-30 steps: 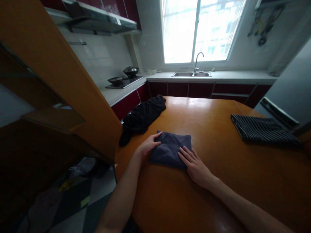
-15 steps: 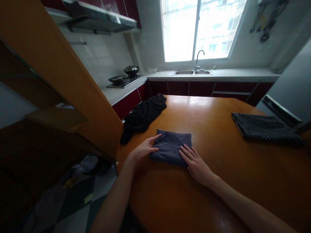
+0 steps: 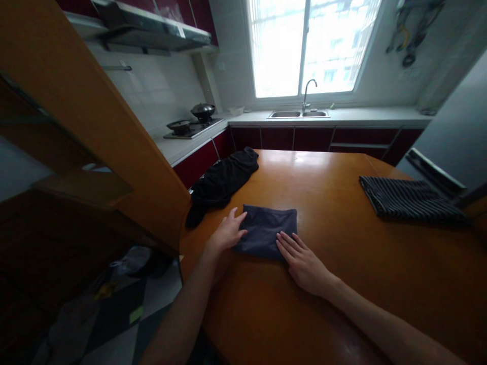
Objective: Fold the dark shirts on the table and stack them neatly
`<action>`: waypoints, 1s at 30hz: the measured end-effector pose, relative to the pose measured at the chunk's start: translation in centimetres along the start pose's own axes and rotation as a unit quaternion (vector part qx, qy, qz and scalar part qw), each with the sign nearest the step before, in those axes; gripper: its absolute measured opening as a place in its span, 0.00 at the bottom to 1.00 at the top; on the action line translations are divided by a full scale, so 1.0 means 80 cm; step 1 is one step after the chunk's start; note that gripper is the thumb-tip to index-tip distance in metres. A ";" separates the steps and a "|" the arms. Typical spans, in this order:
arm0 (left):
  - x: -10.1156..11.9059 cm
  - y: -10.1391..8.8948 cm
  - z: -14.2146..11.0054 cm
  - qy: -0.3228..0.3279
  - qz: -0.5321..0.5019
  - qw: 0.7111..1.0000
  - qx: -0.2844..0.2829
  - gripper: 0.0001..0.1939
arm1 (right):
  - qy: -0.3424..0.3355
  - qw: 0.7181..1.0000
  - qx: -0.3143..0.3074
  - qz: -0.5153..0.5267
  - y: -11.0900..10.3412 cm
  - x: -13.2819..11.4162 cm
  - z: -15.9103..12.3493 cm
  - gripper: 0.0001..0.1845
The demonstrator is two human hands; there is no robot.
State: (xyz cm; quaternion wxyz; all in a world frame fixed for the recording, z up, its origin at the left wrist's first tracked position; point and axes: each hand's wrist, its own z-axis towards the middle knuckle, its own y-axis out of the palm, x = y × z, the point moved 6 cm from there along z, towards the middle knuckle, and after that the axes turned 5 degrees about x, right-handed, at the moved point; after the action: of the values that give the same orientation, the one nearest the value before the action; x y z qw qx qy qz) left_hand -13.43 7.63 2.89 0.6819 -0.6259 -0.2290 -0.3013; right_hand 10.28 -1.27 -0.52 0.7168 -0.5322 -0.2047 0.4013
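A dark grey-blue folded cloth (image 3: pixel 264 228), roughly rectangular, lies flat on the wooden table (image 3: pixel 315 187) in front of me. My left hand (image 3: pixel 228 231) is at its left edge, fingers spread, the tips at or just over the fabric. Flat on the cloth's lower right corner rest the fingers of my right hand (image 3: pixel 302 258), stretched out. Whether the cloth is a garment I cannot tell from its folded shape.
A crumpled black garment (image 3: pixel 224 180) lies along the table's left edge. At the right is a folded black-and-grey striped cloth (image 3: pixel 411 200). Beyond the table stand a stove with pans (image 3: pixel 203 110) and a counter with a sink (image 3: pixel 285 114). An orange wooden post (image 3: pixel 114 116) rises at left.
My left hand's fingers have lifted and spread more at the cloth's left edge. The right hand still lies on the lower right corner. The whole view has shifted slightly.
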 end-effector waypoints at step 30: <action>0.064 0.135 -0.007 0.174 0.095 0.978 -0.056 0.27 | 0.262 0.944 0.095 0.179 0.022 0.210 0.101 0.10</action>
State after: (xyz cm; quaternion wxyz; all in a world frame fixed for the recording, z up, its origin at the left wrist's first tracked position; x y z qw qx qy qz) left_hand -2.29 6.81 -1.39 0.7011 -0.6195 -0.0288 -0.3518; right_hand 13.78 17.09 -1.58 0.7087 -0.5756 0.1282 0.3873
